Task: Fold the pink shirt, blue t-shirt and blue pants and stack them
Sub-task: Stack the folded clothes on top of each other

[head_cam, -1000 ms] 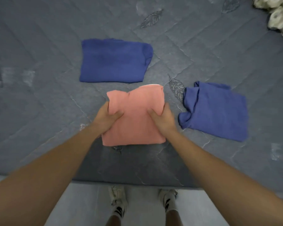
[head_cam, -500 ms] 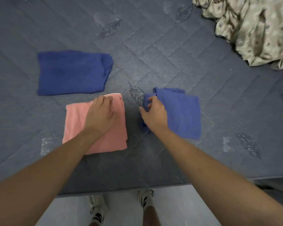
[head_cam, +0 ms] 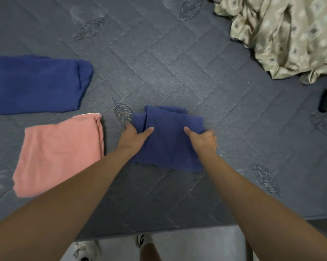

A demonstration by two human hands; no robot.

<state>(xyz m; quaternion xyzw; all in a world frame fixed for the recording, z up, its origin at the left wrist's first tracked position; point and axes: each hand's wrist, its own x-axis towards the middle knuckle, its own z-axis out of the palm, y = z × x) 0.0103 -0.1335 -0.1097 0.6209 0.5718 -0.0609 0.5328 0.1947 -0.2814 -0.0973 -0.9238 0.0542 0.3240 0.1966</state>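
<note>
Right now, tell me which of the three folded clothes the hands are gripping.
The lighter blue garment in the middle, pinched by both hands; the pink shirt and the darker blue one lie untouched.

bed: grey quilted mattress [head_cam: 177,59] w/ leaf stitching | beige patterned sheet [head_cam: 283,32] far-right | pale floor [head_cam: 196,245]

Person showing two bare forearms with no sleeves, left hand [head_cam: 133,135] and right hand [head_cam: 203,137] wearing no gloves, rings or watch, bare lower legs showing, feet wearing pale sneakers [head_cam: 85,250] with dark markings, white socks [head_cam: 145,242]
</note>
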